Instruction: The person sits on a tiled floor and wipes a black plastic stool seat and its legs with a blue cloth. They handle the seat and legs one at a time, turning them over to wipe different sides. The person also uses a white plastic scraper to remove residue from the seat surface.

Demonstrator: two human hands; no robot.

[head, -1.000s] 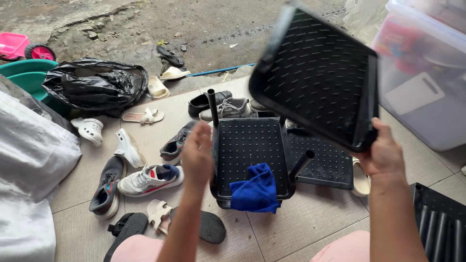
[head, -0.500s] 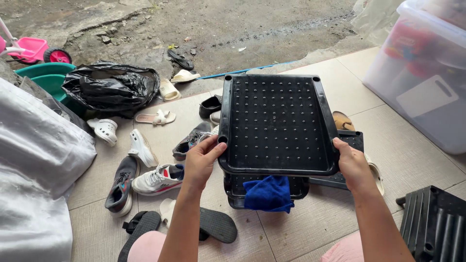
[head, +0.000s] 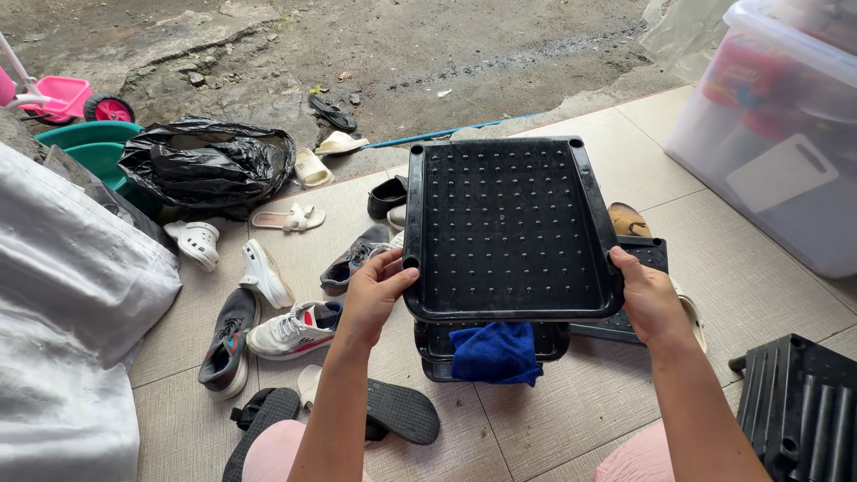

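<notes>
I hold a black plastic shelf tray (head: pixel 509 228) with a dotted surface flat in front of me. My left hand (head: pixel 373 290) grips its near left corner and my right hand (head: pixel 650 295) grips its near right corner. Directly beneath it sits another black tray (head: pixel 553 339) on the tiled floor, with a blue cloth (head: pixel 494 353) draped over its near edge. A third black tray (head: pixel 644 254) lies flat to the right, partly hidden.
Several shoes and sandals, among them a white sneaker (head: pixel 293 328), lie scattered to the left. A black bag (head: pixel 210 162), a grey sack (head: pixel 71 303), a clear storage bin (head: pixel 777 125) and a black ridged part (head: pixel 803 406) surround the spot.
The tray went from tilted up in my right hand alone to level over the lower tray, now held by both hands. The upright tubes on the lower tray are now covered.
</notes>
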